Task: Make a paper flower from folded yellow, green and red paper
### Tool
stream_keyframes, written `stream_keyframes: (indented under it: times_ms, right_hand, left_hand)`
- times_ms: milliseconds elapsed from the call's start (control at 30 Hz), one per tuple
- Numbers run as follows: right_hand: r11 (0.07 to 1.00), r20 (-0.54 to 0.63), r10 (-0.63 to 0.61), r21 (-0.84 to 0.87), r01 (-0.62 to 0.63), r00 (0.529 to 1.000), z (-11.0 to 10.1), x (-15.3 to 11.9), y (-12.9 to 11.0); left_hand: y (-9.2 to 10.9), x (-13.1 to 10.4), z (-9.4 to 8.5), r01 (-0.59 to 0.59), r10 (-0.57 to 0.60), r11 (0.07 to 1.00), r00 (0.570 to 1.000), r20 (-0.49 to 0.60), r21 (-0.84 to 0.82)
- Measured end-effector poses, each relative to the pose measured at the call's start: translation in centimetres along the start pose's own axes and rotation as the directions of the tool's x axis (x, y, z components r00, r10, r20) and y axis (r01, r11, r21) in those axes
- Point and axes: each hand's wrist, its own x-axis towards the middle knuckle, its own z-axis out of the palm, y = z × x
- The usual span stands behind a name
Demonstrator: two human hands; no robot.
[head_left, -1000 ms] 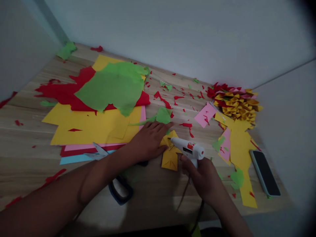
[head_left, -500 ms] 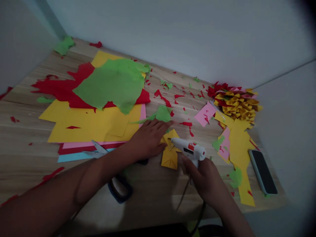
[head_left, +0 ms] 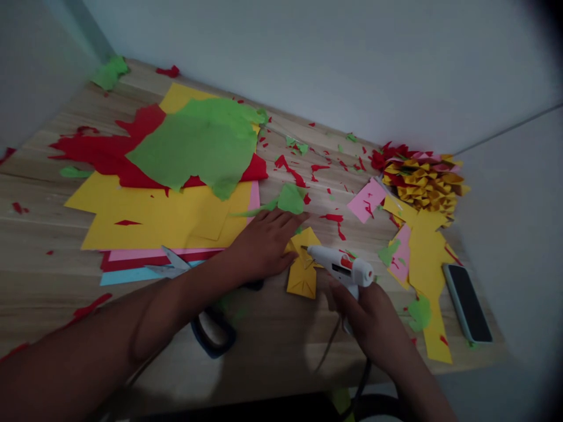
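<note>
A folded yellow paper piece (head_left: 301, 280) lies on the table in front of me. My left hand (head_left: 269, 245) rests flat at its left edge, fingers stretched toward the right and a thumb touching the paper. In my right hand (head_left: 367, 310) is a white glue gun (head_left: 341, 264) with an orange part, my fingers wrapped round its handle. The gun's nozzle points left, over the upper part of the folded paper. Whether the tip touches the paper I cannot tell. Scissors (head_left: 213, 337) lie under my left forearm, which hides their middle.
Yellow, pink, red and blue sheets (head_left: 145, 225) lie at the left beneath green crepe paper (head_left: 197, 146). A bundle of folded paper (head_left: 422, 181) stands at the back right. A phone (head_left: 468, 303) lies near the right edge, and red scraps dot the table (head_left: 264, 375).
My right hand and the glue gun have shifted slightly right, the nozzle a little off to the right. My left hand stays beside the folded paper. The view has tilted slightly.
</note>
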Motion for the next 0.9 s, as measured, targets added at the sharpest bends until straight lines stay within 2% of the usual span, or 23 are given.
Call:
stream_keyframes:
  times_ms: [367, 533, 700, 800, 900]
  right_hand:
    - [0.999, -0.052, 0.018, -0.044, -0.020, 0.998, -0.2, -0.6, 1.2]
    - [0.995, -0.059, 0.069, -0.069, -0.073, 0.996, -0.4, -0.7, 1.5]
    - [0.993, -0.118, 0.057, -0.096, -0.068, 0.991, -0.6, -0.4, 1.8]
    - [0.993, -0.141, 0.116, -0.006, -0.118, 0.983, -0.6, -0.5, 2.0]
    - [0.959, -0.197, 0.206, 0.235, -0.158, 0.958, -0.1, -1.0, 2.1]
  left_hand:
    - [0.1, 0.0, 0.0, 0.004, -0.004, 1.000, 1.000, -0.012, 0.000]
    - [0.0, 0.0, 0.0, 0.003, -0.003, 1.000, 1.000, -0.007, 0.003]
    - [-0.1, -0.1, -0.1, -0.005, 0.005, 1.000, 1.000, -0.004, 0.002]
    - [-0.2, -0.2, 0.1, -0.004, 0.004, 1.000, 1.000, -0.013, 0.003]
    - [-0.3, -0.1, 0.1, -0.027, 0.026, 0.999, 0.998, -0.054, -0.017]
